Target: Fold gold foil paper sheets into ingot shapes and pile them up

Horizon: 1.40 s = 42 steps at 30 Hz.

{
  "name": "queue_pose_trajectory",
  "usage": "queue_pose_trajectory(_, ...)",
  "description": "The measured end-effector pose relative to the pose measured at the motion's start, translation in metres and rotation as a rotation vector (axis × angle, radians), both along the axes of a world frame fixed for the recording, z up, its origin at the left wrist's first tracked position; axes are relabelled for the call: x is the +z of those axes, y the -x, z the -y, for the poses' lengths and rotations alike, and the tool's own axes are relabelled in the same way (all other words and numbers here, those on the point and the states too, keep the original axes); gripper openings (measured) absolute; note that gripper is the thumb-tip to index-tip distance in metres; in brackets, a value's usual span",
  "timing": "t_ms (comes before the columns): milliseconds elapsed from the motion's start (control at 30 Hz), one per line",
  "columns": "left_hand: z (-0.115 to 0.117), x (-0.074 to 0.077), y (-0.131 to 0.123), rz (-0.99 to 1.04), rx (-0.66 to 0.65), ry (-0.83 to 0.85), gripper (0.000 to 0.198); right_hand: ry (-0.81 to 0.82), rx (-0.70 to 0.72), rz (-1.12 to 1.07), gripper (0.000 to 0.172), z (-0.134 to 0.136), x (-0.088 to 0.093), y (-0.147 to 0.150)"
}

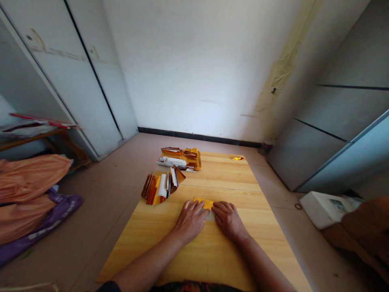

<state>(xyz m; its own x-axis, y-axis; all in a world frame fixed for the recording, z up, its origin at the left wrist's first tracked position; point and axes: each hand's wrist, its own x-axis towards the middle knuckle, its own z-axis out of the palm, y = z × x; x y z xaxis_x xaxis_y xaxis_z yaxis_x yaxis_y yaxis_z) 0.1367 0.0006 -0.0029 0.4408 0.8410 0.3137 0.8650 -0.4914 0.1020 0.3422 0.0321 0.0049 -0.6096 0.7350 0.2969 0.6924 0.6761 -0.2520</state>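
Note:
A small sheet of gold foil paper (208, 203) lies on the wooden table in front of me, its lower part pale whitish. My left hand (190, 219) is on the left side of the sheet, thumb over its lower part and fingers pressing near its top edge. On the right side, my right hand (229, 219) has its fingers bent together against the sheet's edge. The fingertips partly hide the paper. Beyond my left hand stand two bundles of folded gold and white paper, the nearer bundle (161, 187) fanned out and the farther bundle (182, 159) close to the table's back edge.
A crumpled gold piece (238, 158) lies at the back right of the wooden table (237, 182). White cabinets (75, 73) stand at left, near orange and purple bags (33, 174). A grey cabinet (331, 109) and a white box (322, 209) are at right.

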Motion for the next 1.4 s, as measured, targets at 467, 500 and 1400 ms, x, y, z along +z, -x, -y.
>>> queue_pose_trajectory(467, -0.008, 0.017, -0.005, 0.068, -0.019, 0.103, 0.023, 0.132, 0.052, 0.039, 0.039, -0.01, 0.006, -0.01)
queue_pose_trajectory(500, -0.01, 0.018, -0.005, 0.07, -0.02, 0.102, 0.021, 0.137, 0.049, 0.039, 0.038, -0.011, 0.006, -0.01)
queue_pose_trajectory(1400, 0.002, -0.003, -0.019, 0.129, 0.094, -0.093, 0.006, 0.155, -0.04, -0.129, 0.015, -0.022, -0.007, -0.002)
